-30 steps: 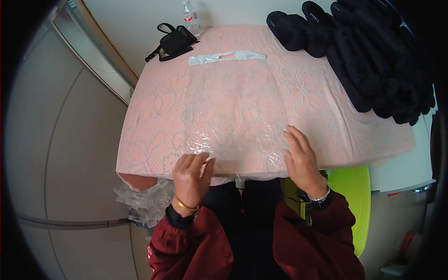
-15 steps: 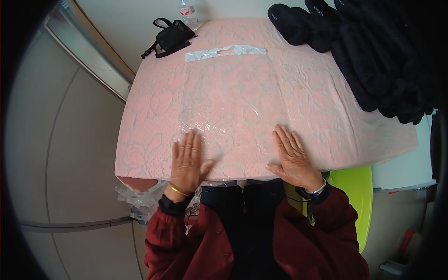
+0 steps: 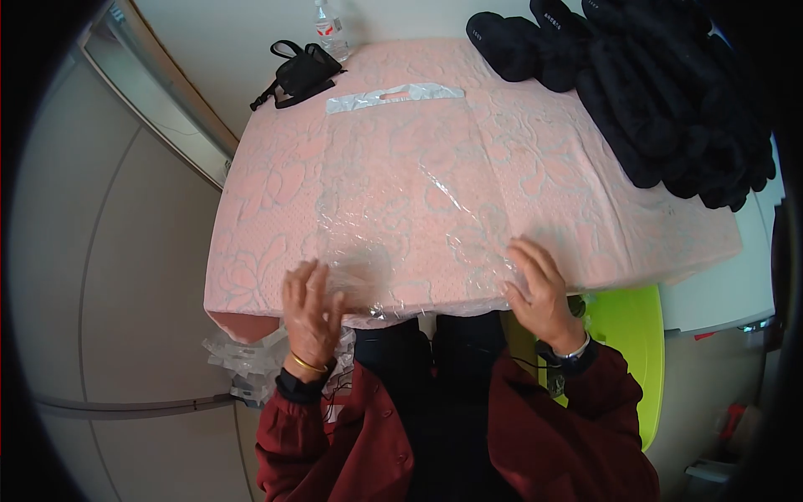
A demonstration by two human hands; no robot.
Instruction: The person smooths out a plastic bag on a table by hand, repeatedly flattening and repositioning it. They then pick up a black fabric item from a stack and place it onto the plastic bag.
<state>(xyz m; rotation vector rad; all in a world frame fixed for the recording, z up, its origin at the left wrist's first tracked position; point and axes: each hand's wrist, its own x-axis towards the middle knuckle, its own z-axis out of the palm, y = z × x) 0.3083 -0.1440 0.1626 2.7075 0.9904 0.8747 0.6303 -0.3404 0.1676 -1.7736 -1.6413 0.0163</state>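
Note:
A clear plastic bag (image 3: 393, 180) lies flat on the pink patterned cloth (image 3: 259, 222), its white strip with a cut-out handle at the far end. Its near part is wrinkled and shiny by the cloth's front edge. My left hand (image 3: 309, 309) is at the bag's near left side, fingers apart and a little blurred. Beside the near right side is my right hand (image 3: 539, 293), its fingers bent and the thumb held away from them. I see nothing held in either hand.
Black plush-looking items (image 3: 661, 109) are piled at the back right. A black pouch with straps (image 3: 308, 74) and a plastic bottle (image 3: 330, 33) stand at the back left. Below the cloth are a lime-green tub (image 3: 644, 360) and crumpled clear plastic (image 3: 251, 360).
Both hands have lifted from lying flat; the left moved left and nearer me, the right slightly right. The bag's near part is more wrinkled. The whole view shifted slightly.

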